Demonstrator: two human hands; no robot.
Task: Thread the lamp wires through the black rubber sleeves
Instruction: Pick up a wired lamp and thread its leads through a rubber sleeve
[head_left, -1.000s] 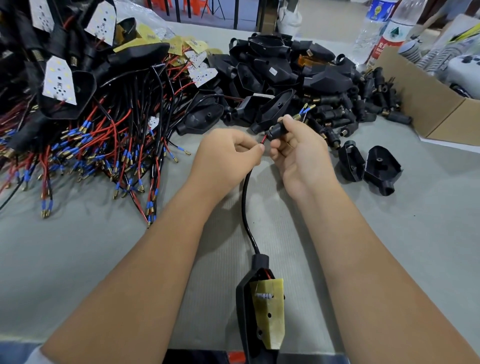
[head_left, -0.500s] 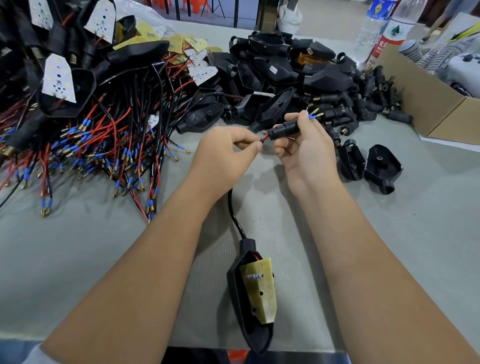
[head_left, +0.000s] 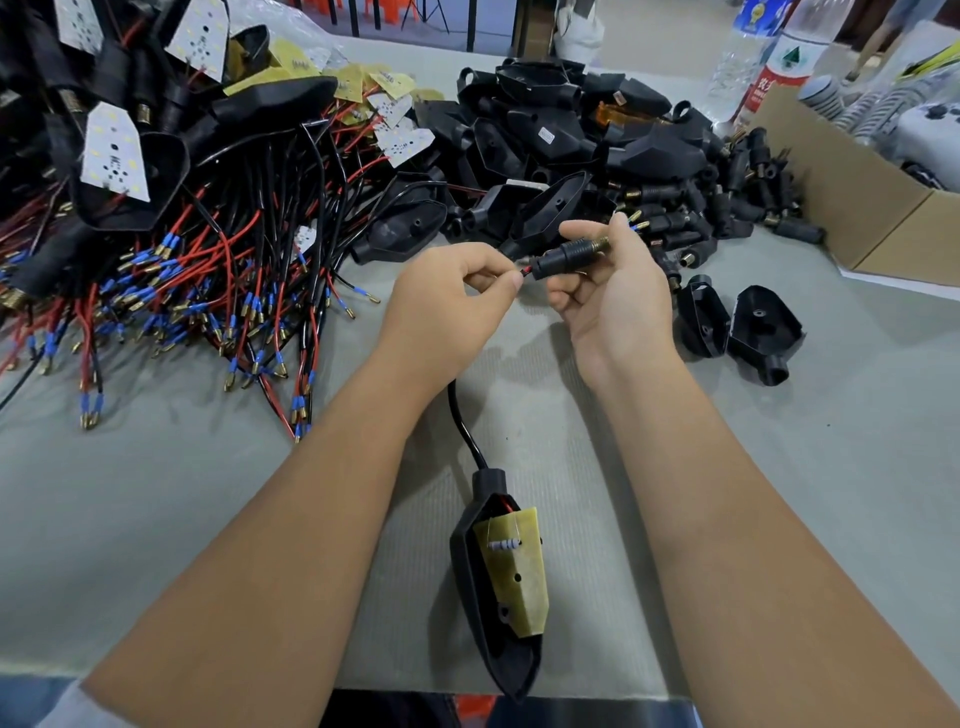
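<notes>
Above the grey surface (head_left: 156, 519), mid-frame, we note the right hand (head_left: 613, 301) gripping a black rubber sleeve (head_left: 563, 258), fingers curled round it, brass tip pointing away. Left hand (head_left: 447, 306) pinches the red and black lamp wires (head_left: 525, 271) just at the sleeve's near end. Black cable (head_left: 462, 421) runs down to the lamp housing (head_left: 498, 587) lying on the surface between the forearms. Wired lamps (head_left: 182, 249) piled left; loose sleeves (head_left: 737, 208) heaped right.

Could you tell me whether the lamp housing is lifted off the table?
No, the lamp housing lies flat on the table between the forearms.
</notes>
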